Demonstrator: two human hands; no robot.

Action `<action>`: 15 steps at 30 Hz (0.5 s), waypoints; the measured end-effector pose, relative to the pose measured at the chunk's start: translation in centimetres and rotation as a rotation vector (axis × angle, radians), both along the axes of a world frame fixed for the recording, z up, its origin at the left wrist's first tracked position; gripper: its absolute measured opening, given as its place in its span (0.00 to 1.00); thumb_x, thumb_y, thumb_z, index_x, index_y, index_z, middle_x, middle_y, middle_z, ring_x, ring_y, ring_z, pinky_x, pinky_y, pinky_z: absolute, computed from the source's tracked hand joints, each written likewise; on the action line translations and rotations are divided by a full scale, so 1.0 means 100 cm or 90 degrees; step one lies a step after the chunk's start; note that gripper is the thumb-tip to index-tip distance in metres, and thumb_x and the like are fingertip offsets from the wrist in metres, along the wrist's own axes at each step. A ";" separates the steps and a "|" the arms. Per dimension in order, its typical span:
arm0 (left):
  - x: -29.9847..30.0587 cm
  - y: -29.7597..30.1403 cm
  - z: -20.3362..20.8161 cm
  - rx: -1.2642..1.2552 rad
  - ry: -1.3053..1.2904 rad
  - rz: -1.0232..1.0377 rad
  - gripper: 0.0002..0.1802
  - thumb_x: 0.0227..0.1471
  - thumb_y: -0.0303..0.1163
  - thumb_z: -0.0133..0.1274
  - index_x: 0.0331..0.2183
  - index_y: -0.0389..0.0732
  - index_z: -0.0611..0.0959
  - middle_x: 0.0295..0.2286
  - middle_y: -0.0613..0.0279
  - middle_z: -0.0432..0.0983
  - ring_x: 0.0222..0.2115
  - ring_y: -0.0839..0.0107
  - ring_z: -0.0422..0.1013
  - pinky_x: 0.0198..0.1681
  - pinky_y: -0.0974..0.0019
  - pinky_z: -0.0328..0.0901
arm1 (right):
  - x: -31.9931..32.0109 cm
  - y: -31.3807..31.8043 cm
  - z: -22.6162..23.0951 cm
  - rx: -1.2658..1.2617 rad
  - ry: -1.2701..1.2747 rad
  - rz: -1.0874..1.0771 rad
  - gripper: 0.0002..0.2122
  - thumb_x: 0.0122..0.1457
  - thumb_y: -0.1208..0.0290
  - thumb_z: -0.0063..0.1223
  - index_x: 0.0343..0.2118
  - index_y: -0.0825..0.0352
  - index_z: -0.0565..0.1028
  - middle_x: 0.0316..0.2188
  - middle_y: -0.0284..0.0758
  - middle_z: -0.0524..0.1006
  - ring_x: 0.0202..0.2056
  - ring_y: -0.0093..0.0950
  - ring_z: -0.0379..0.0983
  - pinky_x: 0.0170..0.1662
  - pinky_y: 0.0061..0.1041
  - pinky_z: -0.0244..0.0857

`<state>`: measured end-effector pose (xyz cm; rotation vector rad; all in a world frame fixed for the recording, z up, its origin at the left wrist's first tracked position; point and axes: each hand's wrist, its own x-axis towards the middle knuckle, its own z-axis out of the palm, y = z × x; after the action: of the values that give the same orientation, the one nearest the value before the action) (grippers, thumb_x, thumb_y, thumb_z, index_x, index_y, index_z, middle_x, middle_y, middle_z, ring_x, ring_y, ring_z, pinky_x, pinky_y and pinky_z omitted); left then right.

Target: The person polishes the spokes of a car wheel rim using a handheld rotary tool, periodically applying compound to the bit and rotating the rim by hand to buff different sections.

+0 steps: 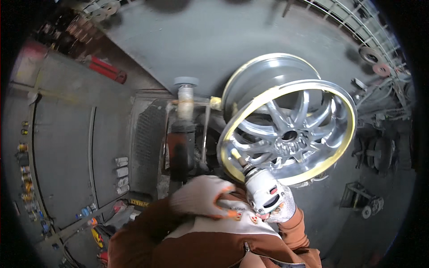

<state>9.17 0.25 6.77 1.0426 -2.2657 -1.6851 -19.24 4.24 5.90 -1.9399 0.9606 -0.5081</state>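
Note:
A silver multi-spoke car wheel [292, 120], its rim edge ringed in yellow, stands tilted in front of me. My right hand [286, 211], in a white patterned glove, is wrapped round a white straight grinder [263, 190]. The grinder's small pale-yellow tip [235, 153] is at the inner face of the rim's near left side; I cannot tell whether it touches. My left hand [201, 196], in a white glove with orange patches, hovers by my chest left of the grinder. Its thumb and fingers are apart, with nothing visible between them.
Left of the wheel stands a bench machine [183, 134] with a round grey disc on top. A red box-like object [105, 69] lies farther left. White cylinders [121, 174] line the left panel. A small metal stand [362, 198] is at right, below dark machinery [377, 152].

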 end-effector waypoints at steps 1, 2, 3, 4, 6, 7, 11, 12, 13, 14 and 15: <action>0.018 0.000 0.009 0.063 -0.052 0.063 0.31 0.40 0.55 0.68 0.34 0.36 0.82 0.29 0.49 0.78 0.32 0.49 0.76 0.37 0.55 0.69 | 0.005 0.001 -0.009 0.002 -0.005 0.011 0.35 0.47 0.42 0.67 0.49 0.69 0.77 0.47 0.47 0.78 0.48 0.47 0.76 0.53 0.38 0.68; 0.034 0.008 0.004 -0.002 -0.072 0.215 0.29 0.39 0.55 0.69 0.31 0.38 0.83 0.26 0.51 0.78 0.30 0.53 0.77 0.36 0.56 0.69 | 0.011 0.004 -0.015 0.067 -0.079 -0.029 0.35 0.47 0.43 0.68 0.49 0.69 0.76 0.46 0.47 0.78 0.47 0.48 0.76 0.52 0.39 0.69; 0.045 0.016 0.003 0.004 -0.136 0.405 0.28 0.39 0.52 0.70 0.33 0.37 0.83 0.26 0.51 0.78 0.30 0.54 0.77 0.35 0.56 0.70 | 0.017 0.005 -0.018 0.134 -0.149 -0.071 0.35 0.47 0.44 0.69 0.49 0.70 0.76 0.45 0.47 0.79 0.46 0.48 0.76 0.51 0.39 0.69; 0.064 0.029 -0.017 -0.051 -0.152 0.526 0.34 0.38 0.51 0.72 0.41 0.36 0.81 0.33 0.47 0.79 0.36 0.52 0.77 0.38 0.54 0.70 | 0.025 -0.004 -0.014 0.129 -0.090 -0.013 0.35 0.46 0.46 0.70 0.50 0.70 0.75 0.42 0.47 0.79 0.43 0.48 0.77 0.49 0.40 0.70; 0.088 0.041 -0.051 -0.189 -0.238 0.580 0.39 0.37 0.49 0.73 0.45 0.34 0.78 0.37 0.44 0.77 0.40 0.50 0.75 0.40 0.52 0.69 | 0.046 -0.015 -0.009 0.121 -0.095 0.024 0.36 0.45 0.48 0.71 0.51 0.70 0.75 0.41 0.47 0.79 0.41 0.48 0.77 0.48 0.39 0.71; 0.096 0.046 -0.069 -0.328 -0.323 0.613 0.43 0.35 0.48 0.74 0.49 0.33 0.75 0.41 0.41 0.76 0.43 0.47 0.74 0.42 0.51 0.69 | 0.055 -0.021 -0.003 0.124 -0.064 0.058 0.35 0.45 0.48 0.71 0.52 0.70 0.74 0.42 0.47 0.79 0.42 0.48 0.77 0.49 0.39 0.71; 0.085 0.050 -0.111 -0.110 -0.132 0.701 0.50 0.32 0.47 0.77 0.52 0.32 0.71 0.47 0.41 0.72 0.49 0.49 0.71 0.50 0.50 0.67 | 0.093 -0.032 -0.013 0.077 0.004 0.151 0.32 0.48 0.52 0.69 0.52 0.67 0.74 0.42 0.47 0.77 0.45 0.48 0.75 0.48 0.42 0.69; 0.078 0.048 -0.116 -0.091 -0.097 0.708 0.50 0.32 0.47 0.77 0.52 0.31 0.71 0.47 0.41 0.73 0.50 0.50 0.71 0.51 0.50 0.67 | 0.100 -0.028 -0.026 0.058 -0.007 0.133 0.29 0.48 0.54 0.69 0.50 0.67 0.75 0.40 0.46 0.77 0.43 0.48 0.75 0.46 0.42 0.70; 0.066 0.050 -0.123 0.054 0.189 0.847 0.44 0.42 0.47 0.69 0.54 0.33 0.71 0.48 0.45 0.72 0.50 0.54 0.71 0.52 0.53 0.67 | 0.107 -0.029 -0.025 0.057 -0.004 0.137 0.29 0.48 0.54 0.69 0.50 0.67 0.75 0.40 0.46 0.77 0.43 0.48 0.75 0.46 0.42 0.70; 0.057 0.051 -0.128 0.203 0.487 0.954 0.38 0.51 0.48 0.62 0.57 0.36 0.70 0.50 0.50 0.72 0.50 0.58 0.71 0.53 0.55 0.67 | 0.115 -0.030 -0.022 0.077 -0.013 0.125 0.28 0.47 0.56 0.69 0.49 0.66 0.75 0.40 0.46 0.77 0.42 0.48 0.76 0.45 0.41 0.70; 0.052 0.051 -0.131 0.358 0.797 1.022 0.33 0.61 0.49 0.54 0.59 0.38 0.69 0.51 0.54 0.72 0.51 0.62 0.71 0.55 0.58 0.67 | 0.122 -0.032 -0.021 0.097 -0.022 0.112 0.27 0.47 0.57 0.69 0.48 0.66 0.76 0.40 0.46 0.78 0.41 0.47 0.76 0.45 0.41 0.71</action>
<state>14.42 5.36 -6.31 0.8747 0.0505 -1.2958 -7.04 1.06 3.85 -1.8517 0.7755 -0.3552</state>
